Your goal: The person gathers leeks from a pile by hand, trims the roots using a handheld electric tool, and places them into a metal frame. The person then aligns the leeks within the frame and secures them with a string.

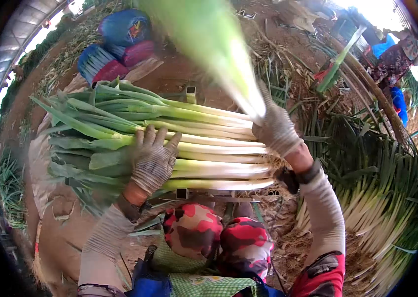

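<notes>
A layer of long green onions (219, 170) lies side by side before me, leaves to the left and white root ends to the right. My left hand (154, 157), in a grey striped glove, rests flat on top of them, fingers spread. My right hand (274, 126), gloved too, is closed around the white end of another green onion (214, 54). That one is raised above the layer, its leafy end pointing up and away, smeared by motion. The layer rests on a low frame, whose square metal tube ends (182, 193) show in front and behind.
A big heap of green onions (367, 198) covers the ground on the right. Blue and pink bundles (105, 64) stand at the back left. Another person (392, 62) is at the far right, beyond a long pole (367, 81). My knees (194, 230) are close below the frame.
</notes>
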`<state>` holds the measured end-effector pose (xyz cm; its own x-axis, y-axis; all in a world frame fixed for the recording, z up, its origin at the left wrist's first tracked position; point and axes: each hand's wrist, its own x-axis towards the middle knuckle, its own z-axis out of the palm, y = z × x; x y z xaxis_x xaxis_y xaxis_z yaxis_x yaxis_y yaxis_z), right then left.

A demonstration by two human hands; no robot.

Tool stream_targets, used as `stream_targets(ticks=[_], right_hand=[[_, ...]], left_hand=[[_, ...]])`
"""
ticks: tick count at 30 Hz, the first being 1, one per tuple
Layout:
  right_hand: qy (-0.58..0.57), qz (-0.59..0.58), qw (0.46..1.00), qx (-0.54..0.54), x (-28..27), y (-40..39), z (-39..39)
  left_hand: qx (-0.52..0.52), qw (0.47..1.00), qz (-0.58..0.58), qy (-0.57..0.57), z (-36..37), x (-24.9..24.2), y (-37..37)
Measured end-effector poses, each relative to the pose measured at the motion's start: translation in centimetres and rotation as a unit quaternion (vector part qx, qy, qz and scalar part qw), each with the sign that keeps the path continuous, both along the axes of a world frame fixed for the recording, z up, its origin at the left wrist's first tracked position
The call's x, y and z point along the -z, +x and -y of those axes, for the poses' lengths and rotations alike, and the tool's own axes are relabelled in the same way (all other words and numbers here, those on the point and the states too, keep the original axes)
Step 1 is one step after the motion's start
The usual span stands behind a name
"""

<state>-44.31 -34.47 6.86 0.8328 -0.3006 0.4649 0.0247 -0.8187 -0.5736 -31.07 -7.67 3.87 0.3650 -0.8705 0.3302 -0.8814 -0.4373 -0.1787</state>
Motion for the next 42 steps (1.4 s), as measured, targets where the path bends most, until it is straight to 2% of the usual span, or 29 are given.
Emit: stream_targets(ticks=[1, 2, 3, 4, 6, 7, 8, 10, 11, 14, 15, 18, 20, 22, 23, 26, 27, 30, 31, 34, 36, 39, 42], right_hand=[[-0.065, -0.099, 0.993, -0.026, 2.0, 1.1, 1.0], [-0.116, -0.247, 0.962, -0.024, 4.2, 1.9, 1.3], [-0.18, -0.386, 0.904, -0.042, 5.3, 2.9, 1.0], [-0.24, -0.318, 0.916, -0.049, 6.2, 2.5, 0.9], [-0.147, -0.257, 0.954, -0.052, 6.4, 1.8, 1.9], [-0.142, -0.28, 0.948, -0.05, 6.8, 1.6, 1.9], [-0.153, -0.216, 0.962, -0.071, 8.1, 0.9, 2.4], [-0.134, -0.265, 0.954, -0.045, 7.3, 0.1, 2.2], [-0.156, -0.244, 0.957, -0.032, 8.0, -0.3, 2.4], [-0.205, -0.241, 0.949, -0.006, 8.3, -1.2, 1.6], [-0.191, -0.237, 0.952, -0.005, 8.5, -1.3, 1.7], [-0.193, -0.189, 0.963, -0.006, 8.6, -2.4, 1.5], [-0.214, -0.157, 0.963, 0.041, 10.1, -3.5, 0.9], [-0.203, -0.162, 0.963, 0.065, 10.1, -4.6, -0.1], [-0.267, -0.148, 0.95, 0.069, 9.7, -5.1, -0.6], [-0.296, -0.153, 0.94, 0.073, 8.4, -5.5, -1.5], [-0.304, -0.131, 0.941, 0.077, 8.3, -5.3, -1.5], [-0.274, -0.079, 0.956, 0.07, 8.3, -4.2, -2.2], [-0.272, -0.099, 0.953, 0.085, 6.5, -3.8, -3.4], [-0.166, -0.229, 0.957, 0.06, 7.7, -2.7, -2.9], [-0.193, -0.168, 0.963, 0.079, 9.4, -3.5, -1.7], [-0.19, -0.091, 0.972, 0.1, 10.7, -4.6, -1.2], [-0.188, -0.108, 0.967, 0.133, 10.0, -3.6, -1.4]], left_hand=[[-0.001, 1.0, 0.005, 0.003, 0.1, -0.1, 0.0], [-0.002, 1.0, 0.009, 0.008, -0.1, 0.0, -0.1], [-0.035, 0.993, -0.109, 0.043, -0.3, 0.4, -0.1], [-0.023, 0.995, -0.088, 0.028, -0.4, 0.5, 0.1], [0.003, 0.999, -0.045, -0.006, -0.2, 0.2, 0.1], [0.01, 0.999, -0.046, -0.001, -0.2, -0.1, 0.0], [0.017, 0.998, -0.065, 0.001, -0.3, -0.6, 0.0], [0.033, 0.994, -0.104, -0.001, -0.4, -1.6, 0.0], [0.038, 0.973, -0.221, -0.058, -0.7, -2.2, 0.1], [0.087, 0.967, -0.197, -0.135, -1.0, -5.3, 0.2], [0.15, 0.976, -0.132, -0.089, -0.6, -6.5, 1.5], [0.111, 0.993, 0.03, 0.036, 1.8, -6.7, 4.5], [0.074, 0.991, -0.041, 0.107, 1.3, -4.7, 6.8], [0.076, 0.981, -0.082, 0.156, 1.8, -5.7, 7.3], [0.091, 0.974, -0.147, 0.147, 2.0, -6.1, 8.8], [0.097, 0.973, -0.171, 0.123, 4.2, -8.3, 10.6], [0.111, 0.979, -0.12, 0.118, 4.9, -8.2, 11.4], [0.168, 0.969, -0.092, 0.156, 7.9, -7.0, 13.5], [0.172, 0.958, -0.129, 0.187, 8.8, -6.9, 13.7], [0.06, 0.935, -0.09, 0.339, 8.8, -5.5, 12.1], [0.059, 0.926, -0.147, 0.343, 8.2, -5.2, 12.7], [0.084, 0.927, -0.123, 0.345, 7.0, -6.1, 12.5], [0.088, 0.943, -0.087, 0.309, 6.3, -6.5, 12.2]])
